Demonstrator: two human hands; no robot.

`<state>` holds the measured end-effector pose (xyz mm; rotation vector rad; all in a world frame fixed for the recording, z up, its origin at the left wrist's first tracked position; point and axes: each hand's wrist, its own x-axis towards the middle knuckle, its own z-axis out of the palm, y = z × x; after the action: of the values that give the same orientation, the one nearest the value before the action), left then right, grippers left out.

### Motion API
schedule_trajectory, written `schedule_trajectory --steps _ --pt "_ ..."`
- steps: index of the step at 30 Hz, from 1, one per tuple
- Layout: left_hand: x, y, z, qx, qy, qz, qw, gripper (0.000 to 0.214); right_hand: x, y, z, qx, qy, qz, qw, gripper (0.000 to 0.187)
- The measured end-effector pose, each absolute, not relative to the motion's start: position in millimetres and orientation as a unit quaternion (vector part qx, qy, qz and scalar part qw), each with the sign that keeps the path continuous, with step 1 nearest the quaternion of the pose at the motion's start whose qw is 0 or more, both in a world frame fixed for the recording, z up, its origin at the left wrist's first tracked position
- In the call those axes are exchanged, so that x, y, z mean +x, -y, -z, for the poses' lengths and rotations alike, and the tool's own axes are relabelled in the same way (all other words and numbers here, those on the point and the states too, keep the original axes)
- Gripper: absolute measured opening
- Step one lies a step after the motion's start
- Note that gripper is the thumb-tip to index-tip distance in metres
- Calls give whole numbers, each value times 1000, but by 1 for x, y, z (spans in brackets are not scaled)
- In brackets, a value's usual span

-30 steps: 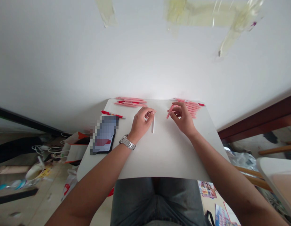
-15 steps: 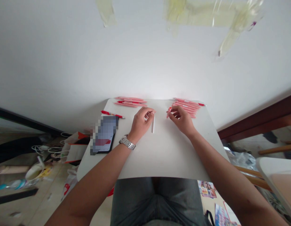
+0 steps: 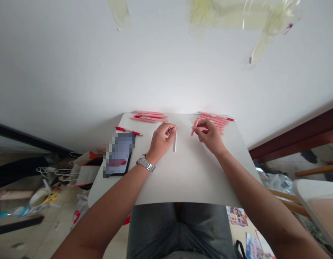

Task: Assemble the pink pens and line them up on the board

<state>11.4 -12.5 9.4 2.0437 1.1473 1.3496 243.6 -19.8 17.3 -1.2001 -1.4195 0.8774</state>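
My left hand [image 3: 163, 139] is closed in a pinch on the upper end of a thin white pen refill [image 3: 175, 144], which points down toward me. Opposite it, my right hand [image 3: 210, 135] pinches a short pink pen barrel [image 3: 194, 128] between thumb and fingers, held tilted. Pink pens [image 3: 220, 121] lie in a row just behind and beside my right hand, one with a red end. Beyond my left hand rests another group of pink pens [image 3: 150, 114], with a red one among them.
A red pen [image 3: 128, 131] lies at the table's left side, above a phone [image 3: 119, 154] with a blurred screen. The white table [image 3: 182, 180] meets the wall [image 3: 166, 72] at the back. Bags and a cup [image 3: 39, 197] stand on the floor at left.
My right hand has turned the pink barrel and shifted its fingers on it, so more of its length shows. My left hand and the refill have stayed in place.
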Motion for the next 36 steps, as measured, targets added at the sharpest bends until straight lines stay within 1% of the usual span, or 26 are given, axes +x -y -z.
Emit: schedule_trajectory --steps 5,10,19,24,31,36 --pt "12 13 -9 736 -418 -486 219 17 245 19 -15 -497 604 -345 519 37" --pt "12 13 -10 735 -417 -488 220 17 245 20 -12 -495 616 -357 498 36" --pt "12 14 -11 734 -420 -484 225 19 244 22 -8 -459 688 -314 465 28" --pt "12 14 -11 733 -421 -483 230 18 243 24 -11 -448 694 -314 468 28" --pt "12 13 -11 735 -419 -483 227 17 244 23 -10 -444 697 -311 470 22" --pt "12 13 -10 735 -415 -487 224 18 243 23 -11 -449 694 -309 470 26"
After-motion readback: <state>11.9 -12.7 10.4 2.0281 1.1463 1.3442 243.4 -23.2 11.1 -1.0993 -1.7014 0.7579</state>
